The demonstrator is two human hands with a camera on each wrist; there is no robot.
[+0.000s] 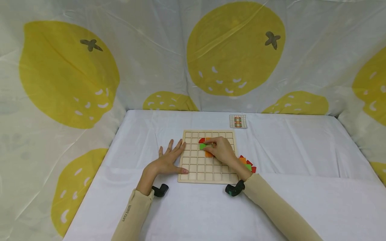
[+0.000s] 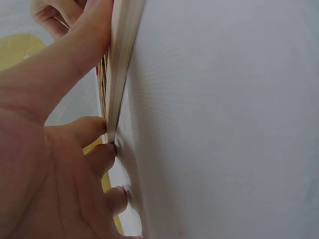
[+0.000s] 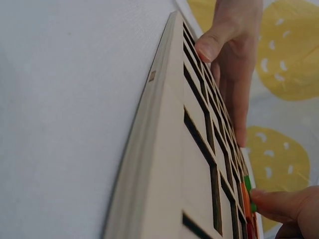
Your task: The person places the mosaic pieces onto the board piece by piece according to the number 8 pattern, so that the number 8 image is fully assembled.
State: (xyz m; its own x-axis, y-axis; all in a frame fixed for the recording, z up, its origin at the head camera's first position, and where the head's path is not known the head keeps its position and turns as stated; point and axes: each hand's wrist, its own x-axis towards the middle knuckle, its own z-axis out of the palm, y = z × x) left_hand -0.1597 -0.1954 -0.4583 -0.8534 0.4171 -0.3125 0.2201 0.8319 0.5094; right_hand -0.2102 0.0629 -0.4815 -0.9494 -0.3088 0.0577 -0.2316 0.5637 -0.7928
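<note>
A wooden grid board lies on the white cloth. My left hand is spread at its left side, the thumb and a fingertip resting on the board's border. Over the upper middle of the grid, my right hand pinches a green square piece between thumb and index finger. Just above that piece is a red curved piece, and an orange piece sits below, partly hidden by the right hand. In the right wrist view, the thumb touches green right at the board's surface.
Loose red, orange and green pieces lie in a pile beside the board's right edge, partly behind the right wrist. A small card with a printed grid pattern lies beyond the board. Lemon-printed cloth hangs behind the table.
</note>
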